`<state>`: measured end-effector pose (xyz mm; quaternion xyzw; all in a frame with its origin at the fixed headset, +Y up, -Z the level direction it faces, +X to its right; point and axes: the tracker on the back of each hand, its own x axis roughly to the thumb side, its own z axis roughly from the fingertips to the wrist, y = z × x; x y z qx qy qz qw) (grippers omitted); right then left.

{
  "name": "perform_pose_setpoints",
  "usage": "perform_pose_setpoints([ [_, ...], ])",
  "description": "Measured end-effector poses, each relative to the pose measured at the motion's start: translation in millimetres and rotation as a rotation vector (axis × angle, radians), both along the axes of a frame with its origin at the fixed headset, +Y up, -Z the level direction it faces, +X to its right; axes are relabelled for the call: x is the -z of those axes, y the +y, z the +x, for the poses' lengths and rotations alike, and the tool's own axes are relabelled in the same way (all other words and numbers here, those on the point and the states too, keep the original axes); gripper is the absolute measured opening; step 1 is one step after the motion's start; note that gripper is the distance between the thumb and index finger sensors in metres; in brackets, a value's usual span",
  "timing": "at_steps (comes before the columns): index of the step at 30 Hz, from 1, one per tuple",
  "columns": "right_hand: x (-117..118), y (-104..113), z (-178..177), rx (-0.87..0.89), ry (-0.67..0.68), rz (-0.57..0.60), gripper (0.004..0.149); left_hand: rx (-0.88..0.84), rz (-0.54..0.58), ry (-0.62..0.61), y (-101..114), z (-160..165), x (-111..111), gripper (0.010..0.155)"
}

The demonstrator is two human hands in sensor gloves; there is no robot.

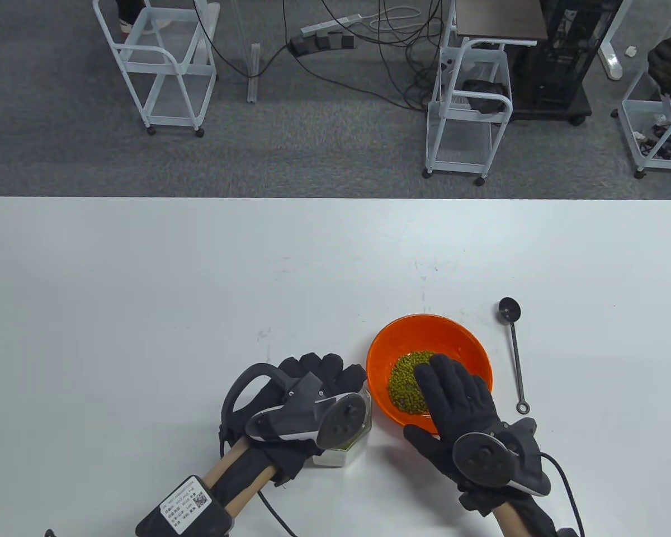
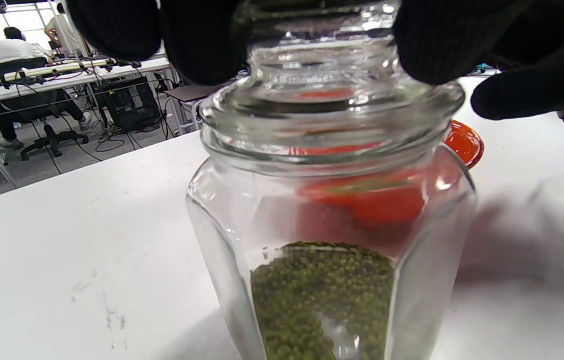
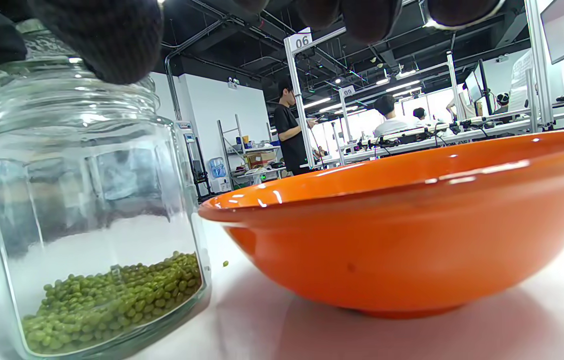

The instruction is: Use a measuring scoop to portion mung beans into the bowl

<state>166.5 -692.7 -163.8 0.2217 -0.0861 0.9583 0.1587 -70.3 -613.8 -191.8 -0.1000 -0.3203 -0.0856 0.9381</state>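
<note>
Scoop (image 1: 515, 347): lies right of bowl (image 1: 475, 342), handle toward person; right hand (image 1: 457, 404) nearer, fingers flat.
Left hand (image 1: 313, 386): grips jar (image 2: 329, 215) top.

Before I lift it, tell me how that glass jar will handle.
The glass jar is likely heavy for its size and breakable: thick glass walls. Smooth sides may slip in gloved fingers. Only a shallow layer of mung beans inside, so contents add little weight.

The left hand (image 1: 313, 386) reached in from the lower left, forearm angled up and to the right, its fingers (image 2: 202, 40) curled downward in a grip. The right hand (image 1: 453, 403) extended from the lower right, palm down, fingers straight and together, thumb spread toward the left. Each hand carried a tracker on its back.
</note>
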Motion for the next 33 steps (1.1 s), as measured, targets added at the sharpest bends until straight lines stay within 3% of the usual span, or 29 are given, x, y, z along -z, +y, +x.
perform_pose_setpoints([
  [13,2,-2,-1,0.001,0.000,-0.009,0.092,0.017,-0.053,0.026,-1,-1,1,0.086],
  [17,1,-2,-2,0.000,0.001,-0.004,0.092,-0.079,-0.021,0.018,13,-12,-4,0.088],
  [23,1,-3,-2,-0.004,0.002,-0.001,0.092,-0.299,0.067,0.013,26,-53,-12,0.088],
  [27,1,-3,-2,0.005,-0.001,0.002,0.092,-0.430,0.099,0.011,14,-83,-15,0.090],
  [33,1,-3,-3,0.013,-0.004,0.009,0.093,-0.534,0.161,0.041,-23,-112,-14,0.090],
])
